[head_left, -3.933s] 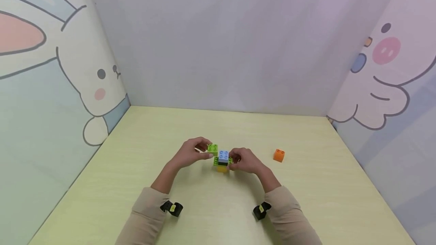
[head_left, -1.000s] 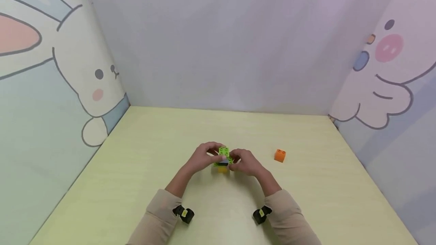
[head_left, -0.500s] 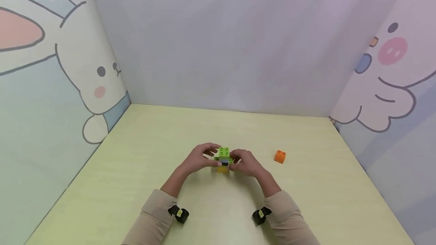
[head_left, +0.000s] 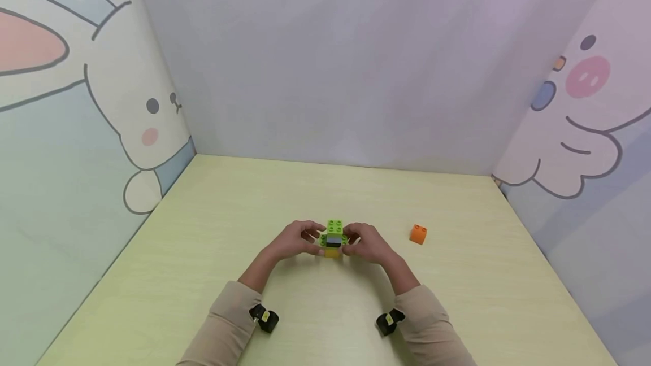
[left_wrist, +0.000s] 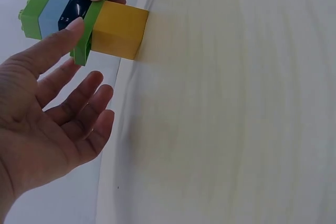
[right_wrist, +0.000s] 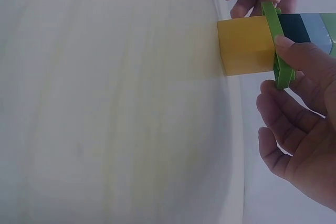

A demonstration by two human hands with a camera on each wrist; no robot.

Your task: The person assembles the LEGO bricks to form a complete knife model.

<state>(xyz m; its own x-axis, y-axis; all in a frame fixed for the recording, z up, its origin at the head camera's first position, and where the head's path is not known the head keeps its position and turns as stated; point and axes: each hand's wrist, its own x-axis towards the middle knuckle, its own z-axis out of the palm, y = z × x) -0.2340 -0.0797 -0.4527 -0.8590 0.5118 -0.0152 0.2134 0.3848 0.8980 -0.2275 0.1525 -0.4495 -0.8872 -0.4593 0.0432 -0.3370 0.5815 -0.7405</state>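
Note:
A stack of toy building bricks [head_left: 334, 229] stands upright on the table between both hands. From the bottom it has a yellow block [right_wrist: 247, 45], a wider green plate [left_wrist: 82, 51], a black brick [right_wrist: 295, 28], a light blue brick [left_wrist: 54, 11] and a bright green brick [left_wrist: 35, 14] on top. My left hand [head_left: 296, 240] holds the plate's left end between thumb and index finger, its other fingers loosely bent. At the opposite end, my right hand [head_left: 368, 243] pinches the plate, thumb in front and index finger behind.
An orange brick [head_left: 418, 234] lies apart on the light wooden table [head_left: 325, 309], to the right of the right hand. A pale curtain-like wall [head_left: 335, 72] closes off the back, and printed cartoon panels [head_left: 147, 72] flank both sides.
The left hand has brought the bright green brick onto the light blue one, let go, and moved down to the green plate's left end. The right hand has stayed put.

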